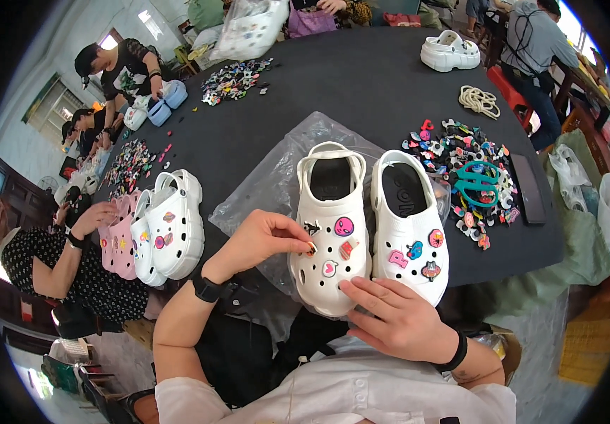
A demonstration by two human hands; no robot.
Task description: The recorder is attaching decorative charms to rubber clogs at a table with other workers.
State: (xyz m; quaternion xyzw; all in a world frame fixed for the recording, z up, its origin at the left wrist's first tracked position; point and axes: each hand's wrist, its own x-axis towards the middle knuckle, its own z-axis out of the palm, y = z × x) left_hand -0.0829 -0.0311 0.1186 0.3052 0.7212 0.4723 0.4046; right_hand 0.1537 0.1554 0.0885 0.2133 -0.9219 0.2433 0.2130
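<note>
A pair of white clogs stands side by side in front of me, heels away. On the left clog (313, 284) are several shoe charms, among them a pink alien face (344, 226) and a pink heart (329, 268). The right clog (407, 212) carries several more, including a pink letter charm (398, 259). My left hand (273, 239) pinches a small dark and orange shoe charm (311, 248) against the left clog's side. My right hand (398, 314) lies with fingers stretched over that clog's toe, touching it.
A clear plastic bag (266, 191) lies under the clogs. To the right are a charm pile (460, 152), teal scissors (477, 185), a phone (527, 189) and coiled cord (479, 102). White clogs (170, 226) stand left, near a co-worker's hand (95, 218). Another clog (450, 52) stands far right.
</note>
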